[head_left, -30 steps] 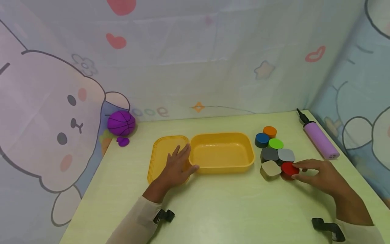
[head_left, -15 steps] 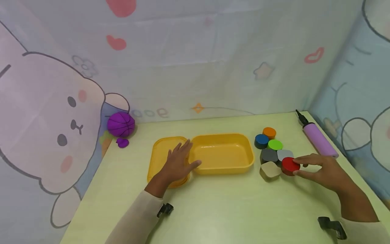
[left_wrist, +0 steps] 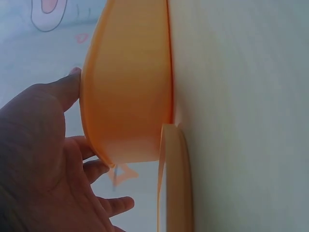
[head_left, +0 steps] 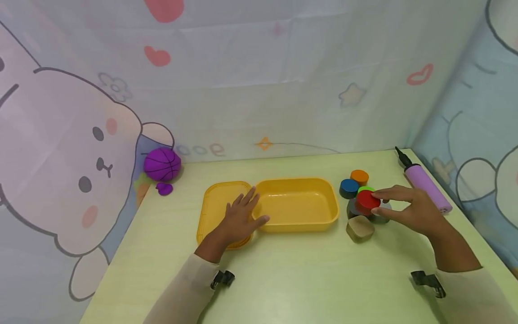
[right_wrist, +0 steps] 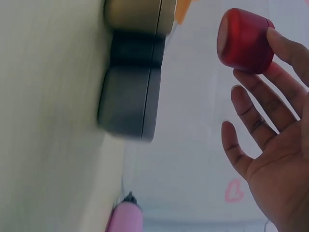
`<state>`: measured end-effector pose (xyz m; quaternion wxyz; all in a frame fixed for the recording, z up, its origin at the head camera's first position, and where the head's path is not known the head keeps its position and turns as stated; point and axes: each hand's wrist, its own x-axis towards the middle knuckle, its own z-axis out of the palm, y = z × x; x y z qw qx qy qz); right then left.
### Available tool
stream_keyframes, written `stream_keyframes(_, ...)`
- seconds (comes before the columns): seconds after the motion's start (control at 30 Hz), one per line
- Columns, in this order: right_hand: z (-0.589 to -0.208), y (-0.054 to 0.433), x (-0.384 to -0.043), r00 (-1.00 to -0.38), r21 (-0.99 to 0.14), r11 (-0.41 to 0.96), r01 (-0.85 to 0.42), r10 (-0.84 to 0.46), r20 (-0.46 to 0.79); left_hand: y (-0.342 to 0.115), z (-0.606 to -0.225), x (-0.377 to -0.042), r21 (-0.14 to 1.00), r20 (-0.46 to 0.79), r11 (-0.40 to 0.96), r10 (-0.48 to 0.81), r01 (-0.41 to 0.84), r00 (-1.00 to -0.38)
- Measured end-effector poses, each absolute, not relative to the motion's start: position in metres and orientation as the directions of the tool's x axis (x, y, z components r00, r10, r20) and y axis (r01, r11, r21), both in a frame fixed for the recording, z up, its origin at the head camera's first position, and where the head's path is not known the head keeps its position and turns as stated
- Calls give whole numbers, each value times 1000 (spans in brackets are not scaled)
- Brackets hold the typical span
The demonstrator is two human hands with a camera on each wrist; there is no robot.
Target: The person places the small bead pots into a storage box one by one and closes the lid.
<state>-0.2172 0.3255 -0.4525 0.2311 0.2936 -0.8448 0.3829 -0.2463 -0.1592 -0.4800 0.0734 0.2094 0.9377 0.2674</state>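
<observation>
In the head view my right hand (head_left: pixel 418 213) pinches a small round red tin (head_left: pixel 367 201) between thumb and fingers. The right wrist view has this red tin (right_wrist: pixel 244 42) lifted off the table, the other fingers spread. Below it in the head view stand a dark grey tin (head_left: pixel 353 210), a light grey tin (head_left: pixel 380 219) partly covered by the hand, and a beige tin (head_left: pixel 360 228). My left hand (head_left: pixel 238 222) rests against the left rim of a yellow container (head_left: pixel 299 226), fingers extended. Its thumb touches the rim of the container (left_wrist: pixel 125 92) in the left wrist view.
A flat yellow lid (head_left: pixel 212 209) lies partly under the left hand. Behind the grey tins stand blue (head_left: pixel 349 188), orange (head_left: pixel 359 177) and green (head_left: pixel 366 188) ones. A purple pump (head_left: pixel 428 188) lies at right, a purple ball (head_left: pixel 162 164) and duck (head_left: pixel 164 188) at far left.
The right hand has raised the red tin from beside the beige one and carried it left and up, over the grey tins. My left hand has barely moved.
</observation>
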Motion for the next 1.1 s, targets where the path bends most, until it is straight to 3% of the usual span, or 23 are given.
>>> stream_keyframes(0.3, -452, 288, -239, -688, -562, 406, -720, -316, 653, -159, -483, -245, 536, -33, 765, 442, 358, -896)
stream_keyframes(0.4, -454, 275, -245, -699, -570, 419, -707, -291, 654, -158, -483, -245, 547, -34, 756, 451, 361, -892)
stream_keyframes(0.87, -460, 225, -263, -851, -671, 537, -510, -202, 485, -159, -480, -245, 530, -59, 770, 451, 355, -891)
stream_keyframes(1.1, -460, 194, -264, -934, -738, 578, -349, -146, 327, -159, -483, -245, 528, -60, 775, 441, 347, -895)
